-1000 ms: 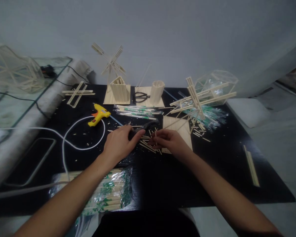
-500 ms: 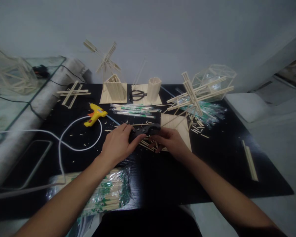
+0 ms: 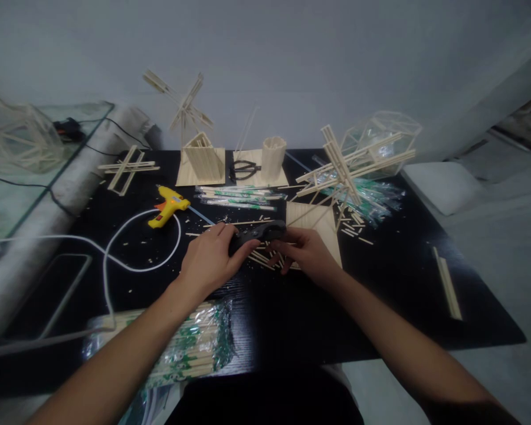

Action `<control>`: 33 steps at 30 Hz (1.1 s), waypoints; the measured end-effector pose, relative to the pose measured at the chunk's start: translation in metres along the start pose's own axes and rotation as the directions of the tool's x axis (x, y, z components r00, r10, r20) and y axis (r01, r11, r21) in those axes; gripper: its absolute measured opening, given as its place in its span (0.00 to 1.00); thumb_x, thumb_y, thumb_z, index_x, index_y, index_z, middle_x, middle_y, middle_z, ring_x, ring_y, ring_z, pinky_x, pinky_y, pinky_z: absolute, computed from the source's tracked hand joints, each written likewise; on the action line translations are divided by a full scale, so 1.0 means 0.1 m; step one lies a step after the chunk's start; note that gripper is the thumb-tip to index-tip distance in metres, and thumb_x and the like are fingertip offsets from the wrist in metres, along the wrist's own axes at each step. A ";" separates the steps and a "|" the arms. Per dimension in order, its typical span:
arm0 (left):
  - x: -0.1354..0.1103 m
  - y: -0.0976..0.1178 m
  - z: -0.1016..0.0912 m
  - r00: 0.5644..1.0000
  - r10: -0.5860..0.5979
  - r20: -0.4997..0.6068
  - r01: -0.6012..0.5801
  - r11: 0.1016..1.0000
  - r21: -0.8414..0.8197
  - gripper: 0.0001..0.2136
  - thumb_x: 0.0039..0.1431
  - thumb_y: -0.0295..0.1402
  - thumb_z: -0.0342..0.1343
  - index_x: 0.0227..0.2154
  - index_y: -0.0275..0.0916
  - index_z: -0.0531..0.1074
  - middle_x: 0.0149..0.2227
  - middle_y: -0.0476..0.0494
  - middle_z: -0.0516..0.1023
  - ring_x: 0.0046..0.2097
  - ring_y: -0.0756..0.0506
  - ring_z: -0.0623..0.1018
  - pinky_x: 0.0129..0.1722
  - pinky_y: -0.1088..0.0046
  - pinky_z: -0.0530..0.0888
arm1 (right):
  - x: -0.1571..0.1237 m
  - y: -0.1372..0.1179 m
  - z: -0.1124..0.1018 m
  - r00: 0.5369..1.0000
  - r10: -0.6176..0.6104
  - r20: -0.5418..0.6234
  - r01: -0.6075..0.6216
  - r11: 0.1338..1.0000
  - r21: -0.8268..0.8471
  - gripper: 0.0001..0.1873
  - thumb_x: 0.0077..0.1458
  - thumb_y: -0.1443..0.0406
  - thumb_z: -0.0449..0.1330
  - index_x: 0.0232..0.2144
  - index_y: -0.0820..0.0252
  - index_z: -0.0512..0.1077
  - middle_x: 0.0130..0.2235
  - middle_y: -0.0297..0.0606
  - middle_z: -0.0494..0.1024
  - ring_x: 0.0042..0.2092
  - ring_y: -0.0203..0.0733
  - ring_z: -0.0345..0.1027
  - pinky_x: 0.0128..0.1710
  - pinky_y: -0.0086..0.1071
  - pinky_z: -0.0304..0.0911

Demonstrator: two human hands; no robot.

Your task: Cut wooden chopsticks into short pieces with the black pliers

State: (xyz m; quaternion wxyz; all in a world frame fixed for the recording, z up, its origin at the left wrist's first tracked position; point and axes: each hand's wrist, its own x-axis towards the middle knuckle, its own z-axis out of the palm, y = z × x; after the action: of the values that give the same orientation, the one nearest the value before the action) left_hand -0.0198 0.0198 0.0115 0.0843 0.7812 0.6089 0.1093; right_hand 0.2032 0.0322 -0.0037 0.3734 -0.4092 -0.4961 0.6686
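Observation:
A dark grey hand tool [image 3: 268, 229], which looks like a cutter, lies across both hands above the middle of the table. My left hand [image 3: 211, 255] is wrapped round its left end, thumb along the near side. Curled fingers of my right hand [image 3: 307, 252] meet at the tool's right end; whatever they pinch is hidden. Below and behind the tool, thin wooden sticks [image 3: 262, 258] lie loose on the black table [image 3: 283, 319]. To the right of my right hand is a wooden base board [image 3: 331, 241], under a windmill-like stick frame [image 3: 343, 168].
A yellow glue gun [image 3: 170, 205] with a white cord [image 3: 128, 268] lies left. Bagged sticks [image 3: 194, 342] are at the near left edge. Behind stand a square stick tower [image 3: 203, 162] and a round one [image 3: 273, 159], with black scissors [image 3: 245, 170] between. Stick offcuts [image 3: 353, 224] are scattered right.
The whole view has shifted slightly. Both hands keep their places on and beside the dark grey tool, with the right fingers moved only slightly.

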 end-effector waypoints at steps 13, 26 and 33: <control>-0.01 0.01 0.00 1.000 -0.006 0.016 0.006 1.000 0.013 0.28 0.67 0.59 0.37 0.35 0.40 0.71 0.39 0.40 0.79 0.42 0.39 0.79 0.38 0.65 0.71 | 0.01 0.03 -0.01 1.000 -0.009 0.001 0.009 1.000 -0.012 0.16 0.51 0.54 0.71 0.36 0.60 0.80 0.36 0.39 0.82 0.29 0.41 0.79 0.19 0.26 0.69; -0.01 -0.01 0.00 1.000 0.028 -0.008 -0.028 1.000 -0.004 0.28 0.68 0.58 0.38 0.38 0.39 0.72 0.39 0.40 0.77 0.42 0.38 0.78 0.39 0.63 0.71 | 0.00 0.01 -0.02 1.000 -0.011 0.001 0.011 0.999 -0.030 0.16 0.51 0.55 0.71 0.36 0.61 0.81 0.35 0.39 0.82 0.28 0.40 0.79 0.19 0.25 0.69; 0.00 0.01 -0.02 0.999 0.001 0.052 0.001 1.000 -0.022 0.28 0.67 0.59 0.37 0.33 0.40 0.69 0.36 0.41 0.78 0.40 0.39 0.78 0.36 0.66 0.68 | 0.01 0.06 -0.02 1.000 -0.028 0.009 0.028 0.999 -0.028 0.16 0.51 0.54 0.71 0.35 0.62 0.80 0.35 0.40 0.83 0.27 0.39 0.78 0.18 0.24 0.68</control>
State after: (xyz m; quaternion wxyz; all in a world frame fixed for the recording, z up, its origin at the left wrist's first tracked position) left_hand -0.0196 0.0195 0.0135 0.1088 0.7827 0.6052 0.0958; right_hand 0.2041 0.0326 -0.0097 0.3747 -0.4043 -0.5128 0.6581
